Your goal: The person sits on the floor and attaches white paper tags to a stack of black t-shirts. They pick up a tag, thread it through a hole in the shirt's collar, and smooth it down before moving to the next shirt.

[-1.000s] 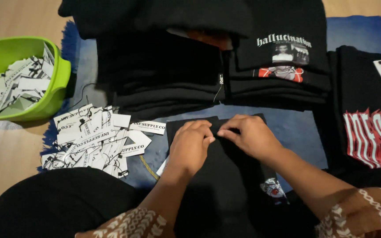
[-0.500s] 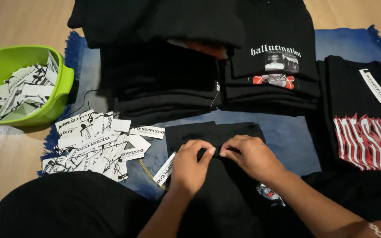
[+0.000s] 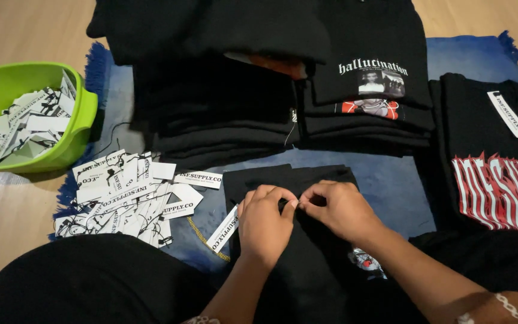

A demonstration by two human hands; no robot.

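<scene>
A folded black shirt point(image 3: 307, 177) lies on the blue mat in front of me. My left hand point(image 3: 265, 225) and my right hand point(image 3: 340, 210) rest on it near the collar, fingertips pinched together on the fabric between them. A white paper tag point(image 3: 223, 229) pokes out from under my left hand at the shirt's left edge, beside a thin gold string point(image 3: 205, 239). What exactly the fingertips pinch is too small to tell.
A loose pile of white tags point(image 3: 121, 195) lies left of the shirt. A green bowl point(image 3: 82, 114) with more tags stands at the far left. Stacks of folded black shirts point(image 3: 229, 114) fill the back; a black shirt with red print point(image 3: 499, 180) lies right.
My view has shifted so the scene sits lower and more to the right. Both hands stay pinched at the collar, having drawn a little closer together.
</scene>
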